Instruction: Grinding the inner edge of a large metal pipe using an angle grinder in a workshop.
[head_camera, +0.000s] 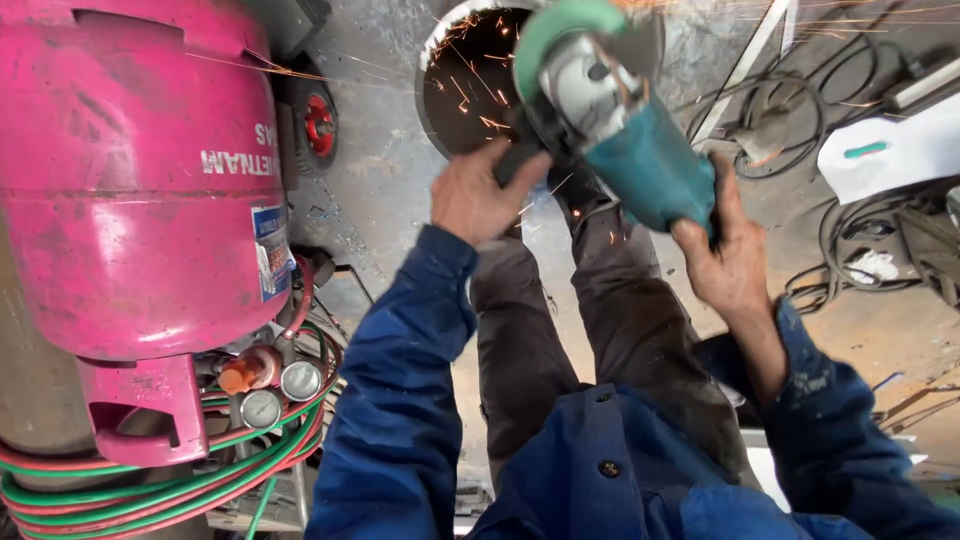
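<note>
I hold a teal angle grinder (640, 160) with a green disc guard (560, 25) over a round metal ring (432, 70) lying on the floor. Orange sparks fly from the disc across the ring's dark opening. My left hand (480, 195) grips the grinder's black side handle. Behind it, my right hand (725, 250) is wrapped around the teal body. Both arms wear blue sleeves, and my legs in dark trousers (600, 320) stretch toward the ring.
A pink gas cylinder (130, 190) stands close on the left, with gauges (280, 390) and coiled red and green hoses (150, 490) at its base. A small red wheel (318, 125) sits beyond it. Black cables (850, 250) and a white sheet (890, 150) lie at right.
</note>
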